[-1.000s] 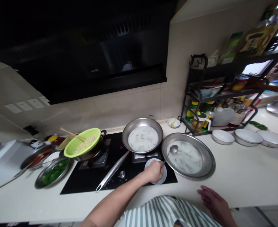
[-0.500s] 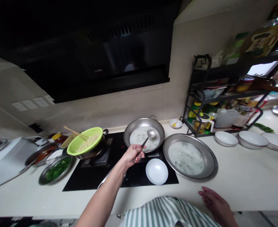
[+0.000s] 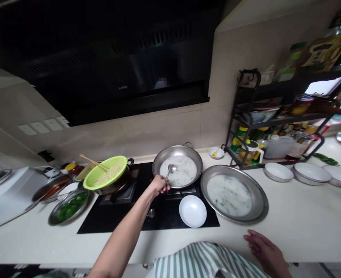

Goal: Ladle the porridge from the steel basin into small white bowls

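The left hand [image 3: 159, 184] grasps the spoon [image 3: 172, 168], whose long axis goes forward and slightly right, its head at the soup [image 3: 184, 172] inside the pan [image 3: 176, 151], on the black hob [image 3: 103, 224]. The right hand [image 3: 261, 247], farther away, is loosely bent, holding nothing visible, near the front edge of the pale kitchen bench [image 3: 298, 220].

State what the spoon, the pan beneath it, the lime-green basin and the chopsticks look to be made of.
Spoon: shiny metal, probably stainless steel, judging by its glints.
Pan: smooth grey metal, likely steel; its bare wall has a soft sheen.
Lime-green basin: likely plastic, from its vivid, even colour.
Chopsticks: tan, perhaps wood or bamboo.
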`<state>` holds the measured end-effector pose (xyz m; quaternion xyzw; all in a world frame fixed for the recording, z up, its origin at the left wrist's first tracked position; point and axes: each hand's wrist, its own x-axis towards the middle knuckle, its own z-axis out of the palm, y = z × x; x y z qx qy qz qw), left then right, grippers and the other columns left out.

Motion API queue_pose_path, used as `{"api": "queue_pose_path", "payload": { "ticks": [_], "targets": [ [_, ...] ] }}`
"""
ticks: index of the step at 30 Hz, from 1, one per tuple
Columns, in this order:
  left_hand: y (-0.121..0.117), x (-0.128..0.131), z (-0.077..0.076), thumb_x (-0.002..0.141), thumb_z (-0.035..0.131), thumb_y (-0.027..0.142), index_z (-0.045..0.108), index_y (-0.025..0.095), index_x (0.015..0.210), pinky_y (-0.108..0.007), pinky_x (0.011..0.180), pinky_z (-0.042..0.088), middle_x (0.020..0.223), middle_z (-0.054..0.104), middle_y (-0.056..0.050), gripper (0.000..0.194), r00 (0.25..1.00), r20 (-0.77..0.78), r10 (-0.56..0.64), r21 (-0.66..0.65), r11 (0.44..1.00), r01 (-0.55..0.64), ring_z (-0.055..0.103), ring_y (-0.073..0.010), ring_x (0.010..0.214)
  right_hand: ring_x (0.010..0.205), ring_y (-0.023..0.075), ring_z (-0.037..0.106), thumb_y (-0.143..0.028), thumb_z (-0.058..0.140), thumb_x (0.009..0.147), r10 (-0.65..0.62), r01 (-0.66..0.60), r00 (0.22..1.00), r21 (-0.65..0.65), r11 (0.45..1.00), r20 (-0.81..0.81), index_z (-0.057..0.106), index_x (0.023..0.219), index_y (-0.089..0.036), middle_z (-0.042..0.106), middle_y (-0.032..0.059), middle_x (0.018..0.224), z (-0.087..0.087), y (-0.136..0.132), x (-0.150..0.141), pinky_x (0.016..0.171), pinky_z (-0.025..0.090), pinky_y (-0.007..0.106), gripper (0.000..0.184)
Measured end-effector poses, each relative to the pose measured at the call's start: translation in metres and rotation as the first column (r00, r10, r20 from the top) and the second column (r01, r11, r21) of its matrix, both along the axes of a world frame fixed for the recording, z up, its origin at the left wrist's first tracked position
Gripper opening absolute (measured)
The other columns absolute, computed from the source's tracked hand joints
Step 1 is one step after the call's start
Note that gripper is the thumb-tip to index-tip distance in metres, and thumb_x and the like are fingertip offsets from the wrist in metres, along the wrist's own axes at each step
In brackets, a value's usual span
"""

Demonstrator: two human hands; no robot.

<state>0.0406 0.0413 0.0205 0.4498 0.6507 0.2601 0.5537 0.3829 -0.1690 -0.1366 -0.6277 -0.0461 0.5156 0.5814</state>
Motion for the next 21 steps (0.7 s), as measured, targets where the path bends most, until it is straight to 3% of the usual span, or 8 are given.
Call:
{"api": "queue_pose_path", "payload": {
  "ticks": [5,9,14,17,21],
  "targets": [
    [0.002,0.003,0.000,0.084,0.042,0.002,0.057,0.007,0.082,-0.016,0.030,0.021,0.043,0.056,-0.001,0.016,0.996,0.092,0.004,-0.047,0.999,0.000,0.033,-0.0043,0.027,0.049,0.0121,0.056,-0.029,0.081,0.043,-0.006,0.006,1.000,-0.011,1.000,0.004,0.067,0.081,-0.015,0.072,0.0076,0.063,0.009,0.001,-0.002,0.044,0.045,0.021,0.043],
    [0.001,-0.003,0.008,0.087,0.038,0.002,0.056,0.006,0.085,-0.012,0.032,0.024,0.051,0.055,0.000,0.018,0.973,0.228,0.023,-0.121,0.993,0.005,0.032,-0.0009,0.030,0.051,0.0136,0.058,-0.030,0.080,0.045,0.006,-0.006,1.000,-0.009,1.000,0.029,0.067,0.080,-0.016,0.072,0.0069,0.065,0.006,0.001,-0.001,0.045,0.046,0.023,0.039],
    [-0.003,-0.012,0.014,0.086,0.040,0.002,0.057,0.005,0.089,-0.008,0.028,0.022,0.055,0.053,0.001,0.017,0.797,0.580,0.170,-0.320,0.947,0.031,0.029,0.0011,0.030,0.051,0.0141,0.058,-0.031,0.081,0.045,-0.001,0.000,0.998,0.001,1.000,0.063,0.068,0.080,-0.017,0.071,0.0054,0.064,-0.006,0.001,0.000,0.044,0.046,0.024,0.040],
    [-0.008,-0.012,0.017,0.087,0.038,0.002,0.057,0.003,0.091,-0.008,0.027,0.022,0.055,0.052,0.000,0.019,0.749,0.627,0.214,-0.353,0.935,0.029,0.029,0.0009,0.029,0.051,0.0145,0.059,-0.033,0.081,0.047,0.016,-0.017,0.998,0.015,1.000,0.062,0.067,0.081,-0.016,0.072,0.0070,0.065,-0.008,0.002,-0.001,0.045,0.046,0.023,0.040],
    [-0.014,-0.010,0.022,0.087,0.035,0.002,0.057,0.002,0.094,-0.009,0.026,0.023,0.055,0.053,0.000,0.023,0.750,0.615,0.242,-0.374,0.927,0.008,0.031,0.0002,0.029,0.052,0.0140,0.058,-0.032,0.081,0.047,0.019,-0.019,0.999,0.003,1.000,0.050,0.067,0.082,-0.016,0.072,0.0075,0.066,-0.007,0.002,0.000,0.046,0.046,0.023,0.041]
  ]
}}
